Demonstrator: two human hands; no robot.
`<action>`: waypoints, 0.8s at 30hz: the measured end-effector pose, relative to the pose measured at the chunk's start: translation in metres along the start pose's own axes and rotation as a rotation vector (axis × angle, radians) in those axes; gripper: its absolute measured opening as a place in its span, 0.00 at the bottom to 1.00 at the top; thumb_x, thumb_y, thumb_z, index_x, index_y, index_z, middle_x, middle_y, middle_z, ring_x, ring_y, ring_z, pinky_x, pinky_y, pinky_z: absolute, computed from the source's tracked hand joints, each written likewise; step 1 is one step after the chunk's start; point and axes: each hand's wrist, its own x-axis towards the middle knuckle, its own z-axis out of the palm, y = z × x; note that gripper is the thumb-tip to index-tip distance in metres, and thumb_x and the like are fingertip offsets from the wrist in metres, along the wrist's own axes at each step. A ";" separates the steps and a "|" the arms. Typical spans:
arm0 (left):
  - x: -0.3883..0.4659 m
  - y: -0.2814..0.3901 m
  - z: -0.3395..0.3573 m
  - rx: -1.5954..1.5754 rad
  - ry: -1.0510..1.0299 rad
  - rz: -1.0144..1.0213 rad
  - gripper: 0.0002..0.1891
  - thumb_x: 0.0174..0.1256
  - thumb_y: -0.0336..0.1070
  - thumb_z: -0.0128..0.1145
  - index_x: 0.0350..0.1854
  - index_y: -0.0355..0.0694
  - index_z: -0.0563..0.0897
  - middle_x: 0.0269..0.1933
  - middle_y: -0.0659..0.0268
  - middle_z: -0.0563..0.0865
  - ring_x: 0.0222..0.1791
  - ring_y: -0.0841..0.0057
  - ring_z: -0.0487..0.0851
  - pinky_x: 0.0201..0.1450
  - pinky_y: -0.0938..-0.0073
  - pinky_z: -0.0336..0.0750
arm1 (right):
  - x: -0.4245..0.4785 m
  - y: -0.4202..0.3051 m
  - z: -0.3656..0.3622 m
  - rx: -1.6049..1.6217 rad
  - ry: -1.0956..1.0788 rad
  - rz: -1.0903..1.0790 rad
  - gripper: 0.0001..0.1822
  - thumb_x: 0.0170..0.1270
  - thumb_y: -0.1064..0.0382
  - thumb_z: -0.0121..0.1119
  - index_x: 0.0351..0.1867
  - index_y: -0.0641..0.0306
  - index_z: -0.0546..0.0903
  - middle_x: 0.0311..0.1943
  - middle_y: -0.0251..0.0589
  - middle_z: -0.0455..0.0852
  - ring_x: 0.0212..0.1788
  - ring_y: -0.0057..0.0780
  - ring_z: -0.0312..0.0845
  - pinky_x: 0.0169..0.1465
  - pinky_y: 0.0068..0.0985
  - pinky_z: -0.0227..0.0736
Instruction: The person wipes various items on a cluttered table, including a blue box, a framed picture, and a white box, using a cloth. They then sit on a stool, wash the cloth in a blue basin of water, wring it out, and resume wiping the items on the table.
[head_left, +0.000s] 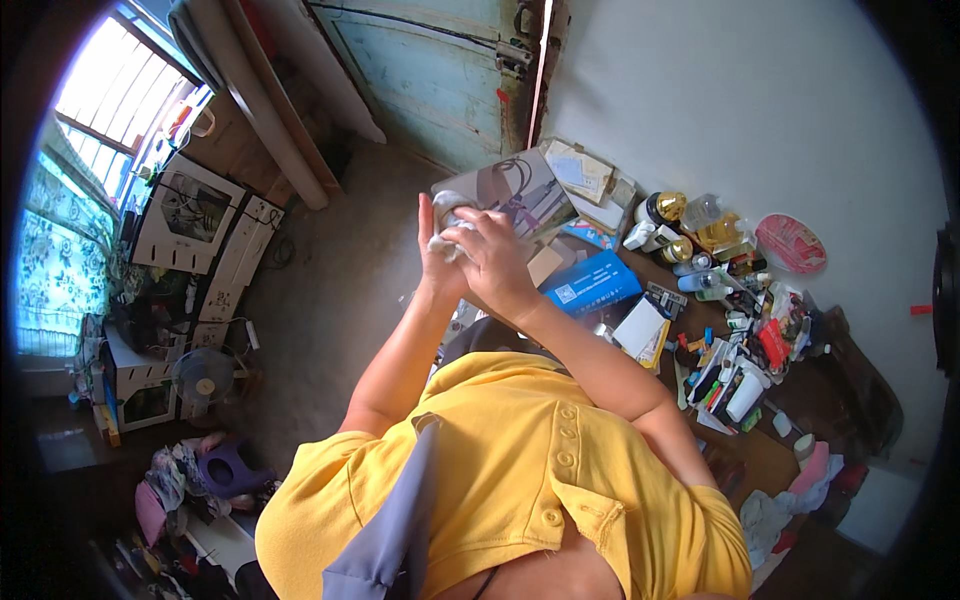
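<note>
In the head view, a crumpled white cloth is between my two hands, in front of my yellow shirt. My left hand stands upright, its palm against the cloth and its fingers extended. My right hand presses the cloth with curled fingers. Behind my right hand lies a flat glossy panel with a picture of cables. The wadded cloth and my fingers hide whatever may be inside it. A blue box lies to the right of my right wrist.
Bottles, papers and a white-faced pad crowd the table along the wall. Pens and small tools stand farther right. A worn pale-blue door is ahead. An electric fan and white cabinets are on the left.
</note>
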 end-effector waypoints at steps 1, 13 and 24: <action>-0.004 -0.003 0.000 -0.031 0.006 -0.002 0.29 0.60 0.69 0.54 0.44 0.45 0.82 0.47 0.61 0.84 0.50 0.67 0.81 0.58 0.61 0.73 | -0.003 0.003 0.001 0.000 -0.010 -0.008 0.16 0.50 0.71 0.62 0.43 0.54 0.82 0.51 0.38 0.78 0.53 0.41 0.73 0.58 0.36 0.68; -0.014 -0.020 -0.005 0.342 0.307 -0.041 0.26 0.72 0.54 0.49 0.64 0.41 0.71 0.59 0.57 0.79 0.58 0.64 0.78 0.63 0.57 0.70 | 0.016 0.076 -0.047 -0.129 0.188 0.124 0.23 0.50 0.80 0.53 0.47 0.55 0.82 0.50 0.41 0.79 0.49 0.46 0.73 0.55 0.37 0.69; -0.033 0.012 -0.023 0.324 0.275 -0.060 0.25 0.74 0.52 0.45 0.62 0.37 0.71 0.56 0.55 0.80 0.56 0.62 0.79 0.60 0.58 0.73 | -0.044 0.011 -0.050 0.025 -0.240 0.028 0.20 0.51 0.79 0.54 0.42 0.52 0.84 0.51 0.39 0.80 0.48 0.43 0.74 0.55 0.35 0.71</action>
